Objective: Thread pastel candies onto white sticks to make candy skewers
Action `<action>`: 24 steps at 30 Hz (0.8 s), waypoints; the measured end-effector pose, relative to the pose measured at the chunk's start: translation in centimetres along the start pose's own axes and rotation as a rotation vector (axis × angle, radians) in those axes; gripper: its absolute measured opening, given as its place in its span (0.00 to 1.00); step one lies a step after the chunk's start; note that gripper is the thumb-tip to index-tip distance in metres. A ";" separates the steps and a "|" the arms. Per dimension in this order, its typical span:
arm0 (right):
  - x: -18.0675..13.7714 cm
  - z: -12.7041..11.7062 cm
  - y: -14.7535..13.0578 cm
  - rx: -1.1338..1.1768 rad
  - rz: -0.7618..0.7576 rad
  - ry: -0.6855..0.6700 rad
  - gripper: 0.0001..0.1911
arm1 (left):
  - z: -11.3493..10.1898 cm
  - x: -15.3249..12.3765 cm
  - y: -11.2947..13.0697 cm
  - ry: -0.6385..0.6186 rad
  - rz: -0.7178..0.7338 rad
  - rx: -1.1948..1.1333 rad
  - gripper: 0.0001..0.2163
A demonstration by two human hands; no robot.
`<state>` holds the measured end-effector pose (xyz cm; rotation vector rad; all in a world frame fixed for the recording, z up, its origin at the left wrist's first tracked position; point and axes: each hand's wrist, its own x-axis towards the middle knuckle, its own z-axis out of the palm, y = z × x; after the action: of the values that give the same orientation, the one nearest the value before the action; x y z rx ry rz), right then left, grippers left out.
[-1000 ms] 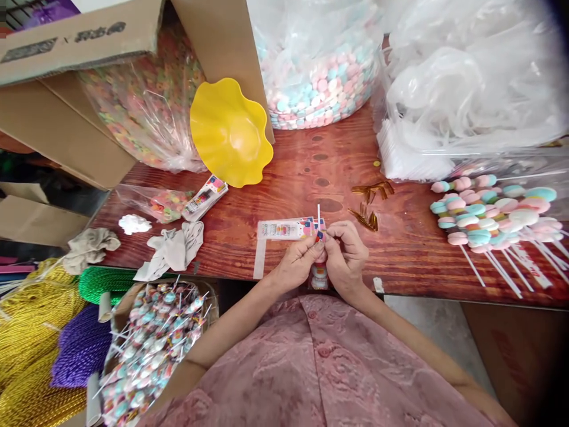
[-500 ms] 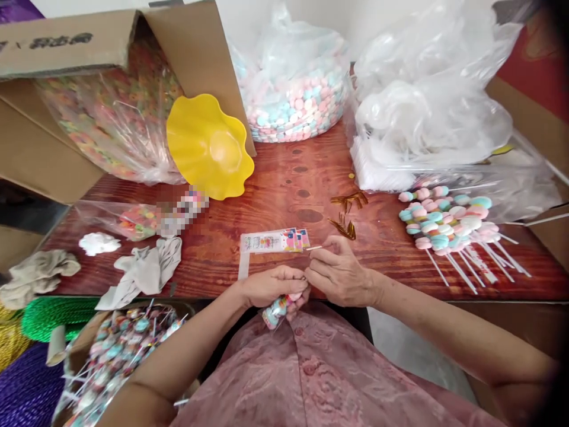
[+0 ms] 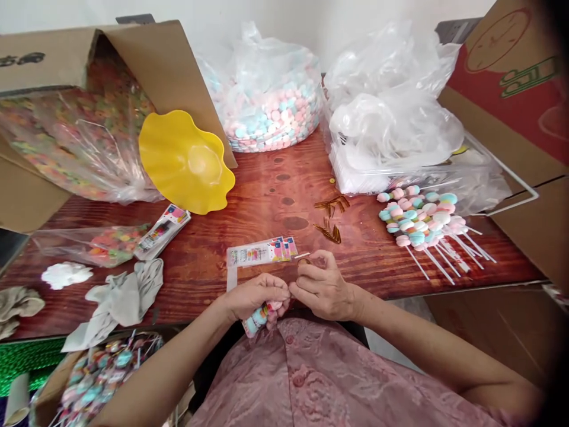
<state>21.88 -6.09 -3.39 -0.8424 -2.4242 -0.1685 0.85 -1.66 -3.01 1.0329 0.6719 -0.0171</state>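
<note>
My left hand (image 3: 255,295) is closed around a wrapped marshmallow skewer (image 3: 256,318), whose pastel pieces stick out below the fist toward my lap. My right hand (image 3: 323,287) pinches the skewer's stick end and what looks like a gold twist tie, right beside the left hand's fingertips. Both hands hover at the near edge of the wooden table (image 3: 267,196). A small pack of printed stickers (image 3: 260,252) lies flat just beyond them. Loose gold twist ties (image 3: 329,218) are scattered a little farther back.
A pile of unwrapped marshmallow skewers (image 3: 418,222) lies at right by clear bags (image 3: 391,124). A bag of pastel marshmallows (image 3: 271,112) and a yellow wavy bowl (image 3: 184,163) stand behind. Cardboard boxes flank both sides. A box of wrapped skewers (image 3: 95,370) sits at lower left, cloths (image 3: 120,299) nearby.
My view has tilted up and swung right. The skewer has turned from upright to lying sideways in my left fist, and my right hand now works at its stick end.
</note>
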 end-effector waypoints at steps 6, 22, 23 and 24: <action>-1.6 0.6 0.9 0.226 0.351 -0.148 0.12 | 1.6 0.4 -0.3 0.476 0.423 0.877 0.13; -0.2 -0.1 15.6 -0.272 0.236 -0.620 0.09 | 1.0 1.2 -0.2 0.626 0.312 -0.029 0.14; -0.3 0.2 15.6 -0.259 0.290 -0.597 0.09 | 0.9 1.0 -0.1 0.632 0.299 -0.082 0.15; -0.4 0.4 15.5 -0.239 0.363 -0.561 0.09 | 0.8 0.9 -0.1 0.637 0.289 -0.135 0.15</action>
<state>31.33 6.12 -4.88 -1.5998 -2.7266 -0.0907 1.94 -2.10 -3.22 0.9966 1.0734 0.6235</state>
